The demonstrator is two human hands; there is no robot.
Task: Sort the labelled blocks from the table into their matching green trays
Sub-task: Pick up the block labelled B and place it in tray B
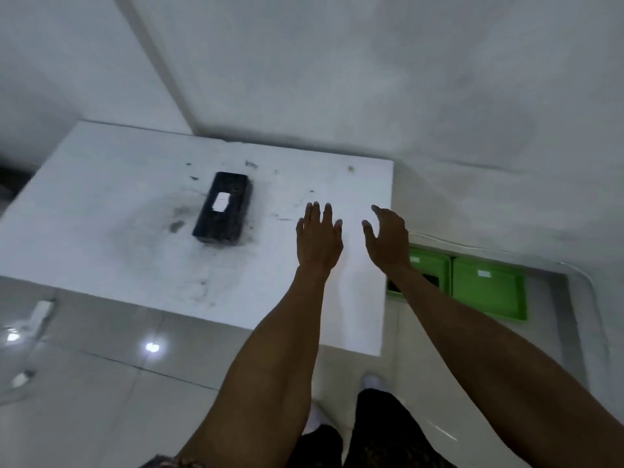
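White table (pixel 101 238) w/ sooty smudges, one black labelled block (pixel 223 207) left of centre frame, long axis running away from me & slightly right; both my hands empty, fingers spread, left hand (pixel 319 239) nearer it than right hand (pixel 388 239).

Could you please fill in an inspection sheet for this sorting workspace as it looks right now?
Surface: white table, smudged with dark marks around the block.
Job's things: one black block with a white label lies flat on the table; two green trays sit on the floor to the table's right, each with a white label; the nearer one seems to hold something dark, partly hidden by the right forearm.
Clutter: nothing seen on the table.
Grippers: left hand and right hand are both open and empty, held over the table's right part.
Cables: a thin white cable runs along the floor behind the trays.
Surroundings: pale walls, glossy tiled floor.
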